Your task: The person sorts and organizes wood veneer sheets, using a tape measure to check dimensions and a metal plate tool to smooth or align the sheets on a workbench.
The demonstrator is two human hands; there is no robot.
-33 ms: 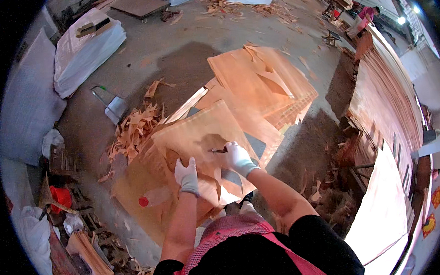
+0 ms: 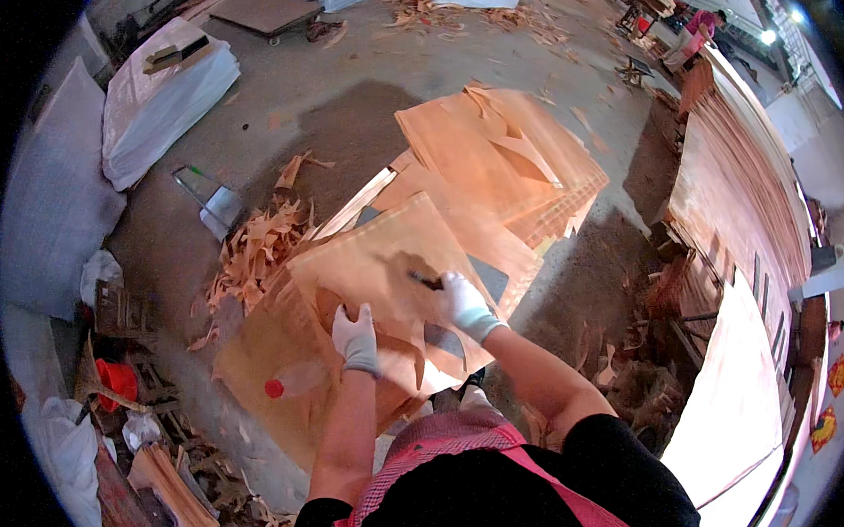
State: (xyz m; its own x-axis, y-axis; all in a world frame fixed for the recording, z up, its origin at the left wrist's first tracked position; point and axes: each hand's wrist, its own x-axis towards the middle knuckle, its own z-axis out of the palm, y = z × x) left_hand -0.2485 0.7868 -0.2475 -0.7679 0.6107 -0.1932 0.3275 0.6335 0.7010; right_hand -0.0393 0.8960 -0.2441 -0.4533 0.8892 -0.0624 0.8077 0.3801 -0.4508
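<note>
Right grip (image 2: 467, 304) round a dark tool (image 2: 426, 280), left grip (image 2: 356, 340), hold unclear, at a brown sheet (image 2: 374, 235)

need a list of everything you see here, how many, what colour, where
thin wood sheets: uncounted pile, orange-tan, centre
tool: one, dark, blurred, in the right hand
bottle: one, clear, red cap, lower left on the sheets
wood scraps: uncounted heap, tan, left of the pile
dustpan: one, pale, beyond that heap
wrapped block: one, white, upper left
container: one, red, far left
large stack: one, tan, right
another person: one, pink top, upper right
edge clutter: too indistinct to count
apron: one, pink, on the wearer
hands: two, white-gloved, left and right, over the sheets
</note>
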